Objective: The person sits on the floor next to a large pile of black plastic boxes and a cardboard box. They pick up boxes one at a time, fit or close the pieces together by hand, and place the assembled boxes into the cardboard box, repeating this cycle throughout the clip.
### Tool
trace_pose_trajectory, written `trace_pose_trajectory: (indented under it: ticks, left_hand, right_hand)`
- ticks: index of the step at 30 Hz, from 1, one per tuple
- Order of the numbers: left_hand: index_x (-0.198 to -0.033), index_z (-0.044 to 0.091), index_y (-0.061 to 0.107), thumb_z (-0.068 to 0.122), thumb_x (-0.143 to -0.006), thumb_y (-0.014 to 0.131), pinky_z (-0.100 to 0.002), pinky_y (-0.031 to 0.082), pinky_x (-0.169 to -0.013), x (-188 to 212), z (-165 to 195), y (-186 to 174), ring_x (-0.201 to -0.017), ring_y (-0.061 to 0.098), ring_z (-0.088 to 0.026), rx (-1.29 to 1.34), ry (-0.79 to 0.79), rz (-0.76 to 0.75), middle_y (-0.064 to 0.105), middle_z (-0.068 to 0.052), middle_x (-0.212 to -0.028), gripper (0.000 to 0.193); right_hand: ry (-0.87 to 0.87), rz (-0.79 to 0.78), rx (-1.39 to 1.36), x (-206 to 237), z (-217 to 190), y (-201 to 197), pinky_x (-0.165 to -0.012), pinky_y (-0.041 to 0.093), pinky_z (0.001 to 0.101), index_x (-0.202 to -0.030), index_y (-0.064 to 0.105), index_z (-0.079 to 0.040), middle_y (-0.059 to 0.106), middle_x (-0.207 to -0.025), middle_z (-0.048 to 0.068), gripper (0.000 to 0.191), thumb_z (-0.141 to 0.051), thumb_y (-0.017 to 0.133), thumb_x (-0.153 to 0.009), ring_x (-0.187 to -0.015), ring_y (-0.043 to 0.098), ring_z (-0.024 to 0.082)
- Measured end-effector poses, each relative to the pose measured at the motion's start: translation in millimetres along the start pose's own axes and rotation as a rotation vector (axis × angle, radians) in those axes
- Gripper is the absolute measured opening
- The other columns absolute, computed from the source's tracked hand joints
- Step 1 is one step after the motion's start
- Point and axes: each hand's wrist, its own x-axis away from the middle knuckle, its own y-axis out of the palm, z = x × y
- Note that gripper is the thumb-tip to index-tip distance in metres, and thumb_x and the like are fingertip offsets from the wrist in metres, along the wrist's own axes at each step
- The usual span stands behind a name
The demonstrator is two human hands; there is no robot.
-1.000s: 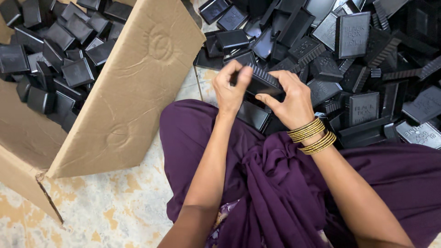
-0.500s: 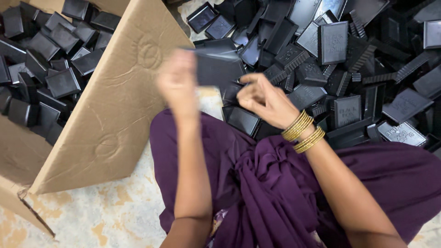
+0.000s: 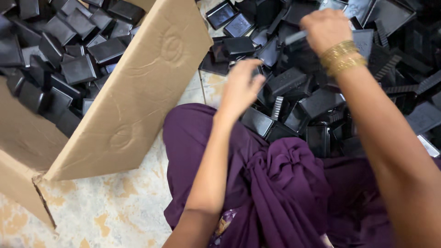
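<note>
a thin grey strip (image 3: 295,37) is gripped in the right hand (image 3: 327,28), its long axis running nearly level and pointing left over the heap of black plastic parts (image 3: 294,87). the left hand (image 3: 240,86) is held open and empty above that heap, well apart from the right. the cardboard box (image 3: 138,96) is seen at left.

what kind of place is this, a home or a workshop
Probably a small floor-level workshop for sorting or packing: a heap of black rectangular plastic parts on the speckled stone floor, and a large brown cardboard box filled with more.
</note>
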Motion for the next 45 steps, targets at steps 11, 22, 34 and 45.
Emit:
trace_pose_trajectory:
  ticks: [11,22,34,45]
  left_hand:
    - [-0.159,0.024,0.039,0.032,-0.104,0.057,-0.048,0.045,-0.1,6.9,20.1,85.1,-0.109,0.054,-0.04,-0.071,-0.128,-0.381,0.054,-0.021,-0.121,0.058]
    - [-0.154,0.021,0.042,0.042,-0.114,0.041,-0.039,0.041,-0.109,13.5,9.4,61.2,-0.129,0.049,-0.018,1.142,-0.523,0.022,0.052,-0.002,-0.142,0.045]
    - [-0.146,0.022,0.046,0.028,-0.11,0.055,-0.036,0.055,-0.099,3.0,18.6,17.9,-0.119,0.06,-0.014,1.436,-0.569,-0.043,0.059,-0.001,-0.131,0.038]
    - [-0.153,0.017,0.043,0.035,-0.112,0.051,-0.035,0.056,-0.098,8.7,51.6,48.8,-0.123,0.061,-0.018,1.573,-0.624,-0.329,0.058,-0.006,-0.139,0.046]
  right_hand:
    - [0.161,-0.053,-0.526,142.1,-43.3,-105.7,-0.1,0.047,0.0507,-0.118,0.052,-0.004,0.057,-0.125,0.021,0.074,-0.02,0.088,-0.056,-0.119,0.054,0.042]
    - [0.256,-0.219,-0.449,149.2,-53.5,-116.6,-0.095,0.045,0.046,-0.124,0.061,-0.013,0.057,-0.12,0.009,0.068,-0.033,0.089,-0.065,-0.116,0.056,0.03]
    - [0.34,-0.158,-0.56,134.5,-97.2,-104.8,-0.093,0.053,0.0408,-0.13,0.057,-0.013,0.063,-0.12,0.009,0.048,-0.012,0.08,-0.087,-0.113,0.063,0.029]
    - [0.564,0.162,-1.28,117.8,-88.0,-102.9,-0.091,0.054,0.0335,-0.129,0.043,-0.002,0.06,-0.122,0.015,0.054,-0.019,0.079,-0.093,-0.11,0.062,0.023]
